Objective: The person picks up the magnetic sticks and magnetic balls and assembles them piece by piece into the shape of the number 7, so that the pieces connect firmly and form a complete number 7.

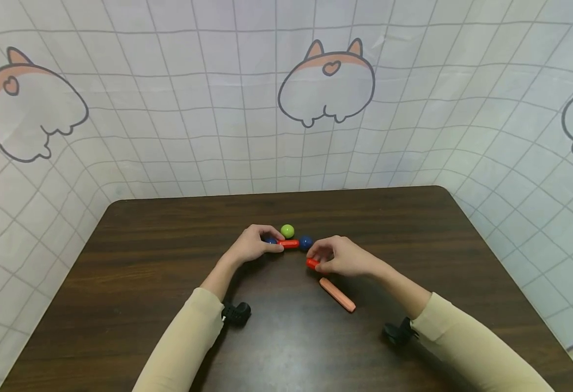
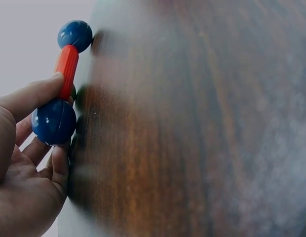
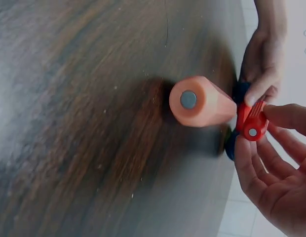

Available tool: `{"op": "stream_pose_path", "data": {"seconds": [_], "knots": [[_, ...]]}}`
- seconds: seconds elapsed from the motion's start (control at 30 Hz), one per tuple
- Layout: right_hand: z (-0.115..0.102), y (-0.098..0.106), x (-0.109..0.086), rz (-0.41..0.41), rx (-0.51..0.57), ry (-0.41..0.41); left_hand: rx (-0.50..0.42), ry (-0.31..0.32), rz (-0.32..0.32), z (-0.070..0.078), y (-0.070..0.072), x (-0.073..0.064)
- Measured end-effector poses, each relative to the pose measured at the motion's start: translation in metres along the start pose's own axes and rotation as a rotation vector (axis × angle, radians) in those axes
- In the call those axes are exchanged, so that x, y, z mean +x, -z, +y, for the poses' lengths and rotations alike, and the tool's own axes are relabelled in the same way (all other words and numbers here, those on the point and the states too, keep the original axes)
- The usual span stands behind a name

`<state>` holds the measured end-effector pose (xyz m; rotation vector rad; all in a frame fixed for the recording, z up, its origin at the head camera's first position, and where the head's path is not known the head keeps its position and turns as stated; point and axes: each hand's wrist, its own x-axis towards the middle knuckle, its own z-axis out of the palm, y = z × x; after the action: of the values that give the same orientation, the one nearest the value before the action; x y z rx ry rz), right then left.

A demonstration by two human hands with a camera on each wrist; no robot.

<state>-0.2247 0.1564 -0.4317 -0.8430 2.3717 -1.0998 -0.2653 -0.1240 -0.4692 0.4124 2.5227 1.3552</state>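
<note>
My left hand (image 1: 253, 243) pinches a red magnetic rod (image 1: 288, 244), its thumb on the rod's near end. Two blue balls, one at the left end (image 2: 54, 121) and one at the right end (image 1: 305, 243), cap that rod. Just behind the rod sits a green ball (image 1: 287, 231); whether it touches is unclear. My right hand (image 1: 342, 257) holds a second, short red rod (image 3: 255, 126) between thumb and fingers, near the right blue ball. A round grey metal tip shows on this rod's end in the right wrist view.
A peach-coloured rod (image 1: 337, 295) with a grey metal end lies slanted on the dark wooden table (image 1: 169, 305), in front of my right hand. Behind the table hangs a white gridded cloth (image 1: 208, 120) with cartoon animal drawings.
</note>
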Motion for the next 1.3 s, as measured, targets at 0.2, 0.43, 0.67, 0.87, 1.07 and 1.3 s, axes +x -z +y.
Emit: {"op": "stream_pose_path", "data": {"seconds": [0.2,0.43,0.67,0.87,1.07,1.3], "knots": [[-0.006,-0.007,0.01,0.0,-0.005,0.031,0.002,-0.005,0.001,0.0,0.001,0.0],[-0.011,-0.012,0.017,0.005,-0.014,0.02,0.014,-0.007,0.001,0.0,0.001,0.001],[-0.016,-0.018,0.025,-0.03,0.002,0.028,0.004,-0.011,-0.013,0.001,0.001,0.002],[-0.022,-0.024,0.031,-0.056,-0.025,0.065,0.0,-0.017,-0.013,-0.003,0.0,0.003],[-0.029,-0.031,0.033,-0.08,-0.062,0.082,-0.002,-0.022,-0.016,-0.001,0.0,0.0],[-0.035,-0.042,0.036,-0.12,-0.073,0.09,-0.001,-0.017,-0.005,-0.002,0.0,0.001]]}}
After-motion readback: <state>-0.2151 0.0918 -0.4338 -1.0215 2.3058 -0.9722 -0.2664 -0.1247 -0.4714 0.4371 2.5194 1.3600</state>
